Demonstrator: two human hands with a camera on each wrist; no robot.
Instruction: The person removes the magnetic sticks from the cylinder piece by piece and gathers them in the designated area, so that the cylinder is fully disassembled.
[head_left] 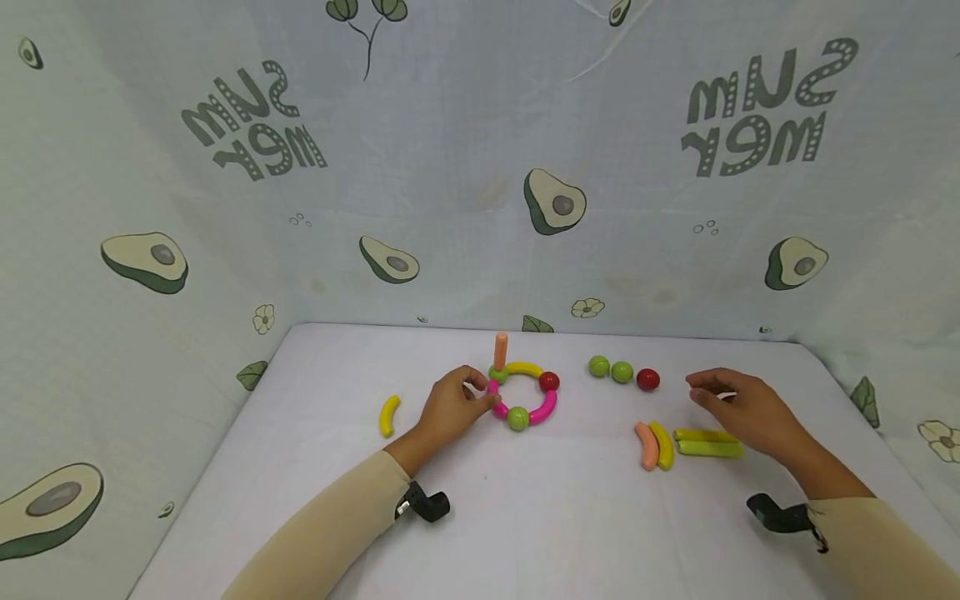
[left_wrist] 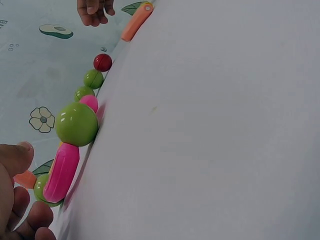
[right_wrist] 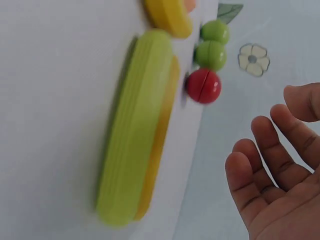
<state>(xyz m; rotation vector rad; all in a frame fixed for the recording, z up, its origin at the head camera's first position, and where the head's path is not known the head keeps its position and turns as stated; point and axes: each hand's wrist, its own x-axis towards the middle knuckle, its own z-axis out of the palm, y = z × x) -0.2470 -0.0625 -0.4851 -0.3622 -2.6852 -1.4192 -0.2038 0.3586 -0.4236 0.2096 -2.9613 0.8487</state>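
Centre-frame, the bead ring [head_left: 543, 408] seems mid-assembly; left hand [head_left: 453, 407] and right hand [head_left: 752, 415], loosely bent, hold nothing; adding pieces [head_left: 661, 446] likely needs pinching.

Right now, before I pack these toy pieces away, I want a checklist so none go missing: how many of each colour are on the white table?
Green pieces: 5
Yellow pieces: 4
Red pieces: 2
Pink pieces: 2
Peach pieces: 2
Total in view: 15
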